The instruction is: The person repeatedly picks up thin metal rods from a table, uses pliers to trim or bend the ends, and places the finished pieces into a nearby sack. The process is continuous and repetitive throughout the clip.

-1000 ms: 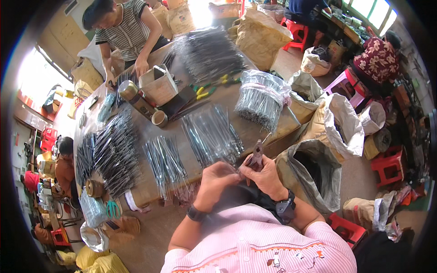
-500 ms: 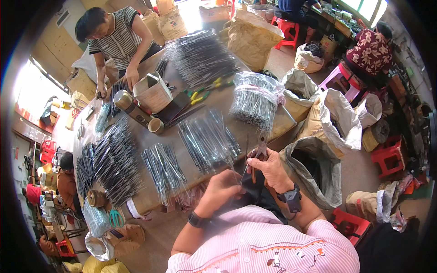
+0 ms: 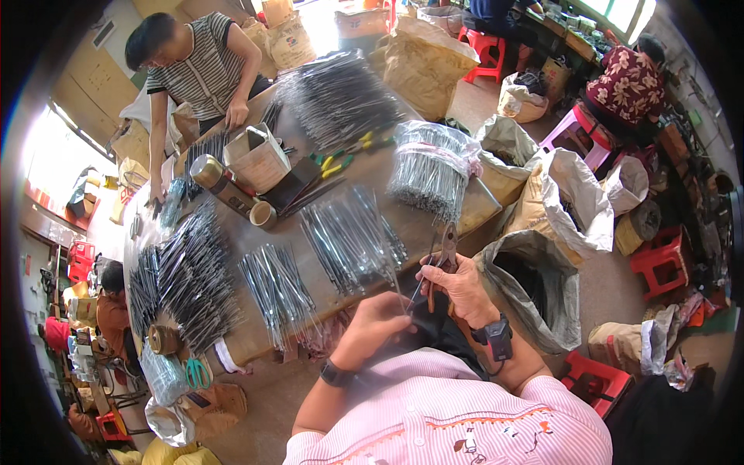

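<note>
My right hand [image 3: 463, 293] is closed round a pair of pliers [image 3: 448, 246], whose metal jaws point up and away from me. A thin metal rod stands up beside the jaws; I cannot tell whether they touch it. Just left of it, in front of my body, my left hand [image 3: 378, 327] pinches thin metal rods [image 3: 400, 293] between thumb and fingers. Beyond my left hand, a pile of shiny rods [image 3: 350, 236] lies on the table, with a smaller pile [image 3: 277, 285] to its left. A plastic-wrapped bundle of rods [image 3: 428, 182] stands past the pliers.
Dark rods [image 3: 200, 275] are heaped at the left, more [image 3: 337, 97] at the far side. A flask [image 3: 221, 184], a box [image 3: 257, 159] and yellow-green pliers [image 3: 335, 165] sit mid-table. Open sacks [image 3: 535, 291] crowd the right. A co-worker [image 3: 205, 70] stands across the table.
The pliers in my right hand have tilted slightly, their jaws now a little higher. My left hand has hardly moved. Across the table, the co-worker's hand has reached lower along the table's left edge.
</note>
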Demonstrator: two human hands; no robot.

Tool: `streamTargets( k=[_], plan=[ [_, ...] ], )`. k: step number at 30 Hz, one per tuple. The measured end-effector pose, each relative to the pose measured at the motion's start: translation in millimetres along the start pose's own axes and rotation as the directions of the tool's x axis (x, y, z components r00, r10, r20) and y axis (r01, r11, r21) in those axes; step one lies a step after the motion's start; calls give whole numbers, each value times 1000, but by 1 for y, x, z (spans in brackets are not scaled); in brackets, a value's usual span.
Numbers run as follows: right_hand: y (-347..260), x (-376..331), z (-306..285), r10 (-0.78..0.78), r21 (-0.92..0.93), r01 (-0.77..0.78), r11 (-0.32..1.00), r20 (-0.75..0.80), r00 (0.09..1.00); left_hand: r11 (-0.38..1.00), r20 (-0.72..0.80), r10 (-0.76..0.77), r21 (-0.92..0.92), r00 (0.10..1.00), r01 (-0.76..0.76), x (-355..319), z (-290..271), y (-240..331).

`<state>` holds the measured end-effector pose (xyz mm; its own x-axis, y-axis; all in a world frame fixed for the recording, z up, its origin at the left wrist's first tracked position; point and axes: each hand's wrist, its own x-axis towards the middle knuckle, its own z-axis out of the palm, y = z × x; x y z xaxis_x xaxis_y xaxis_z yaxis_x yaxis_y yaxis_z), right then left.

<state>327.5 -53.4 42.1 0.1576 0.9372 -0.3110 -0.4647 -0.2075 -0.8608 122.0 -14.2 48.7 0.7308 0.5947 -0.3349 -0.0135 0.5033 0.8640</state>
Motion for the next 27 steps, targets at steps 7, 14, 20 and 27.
streamTargets(
  k=[7, 14, 20, 27],
  plan=[
    [7, 0, 3, -129, -80, 126, 989, -27, 991, 990, -35, 88, -104, 996, -91, 4, 11, -3],
    [13, -4, 7, -246, -249, 227, 941, -46, 968, 842, -14, -163, -523, 987, 132, 14, 7, -16],
    [18, -5, 2, -174, -129, 165, 978, -59, 983, 942, -175, -45, -335, 984, -17, 28, 8, -32],
    [22, -4, -39, 205, 606, -311, 732, 240, 949, 996, -275, 74, -19, 959, -82, 23, 2, -21]
  ],
)
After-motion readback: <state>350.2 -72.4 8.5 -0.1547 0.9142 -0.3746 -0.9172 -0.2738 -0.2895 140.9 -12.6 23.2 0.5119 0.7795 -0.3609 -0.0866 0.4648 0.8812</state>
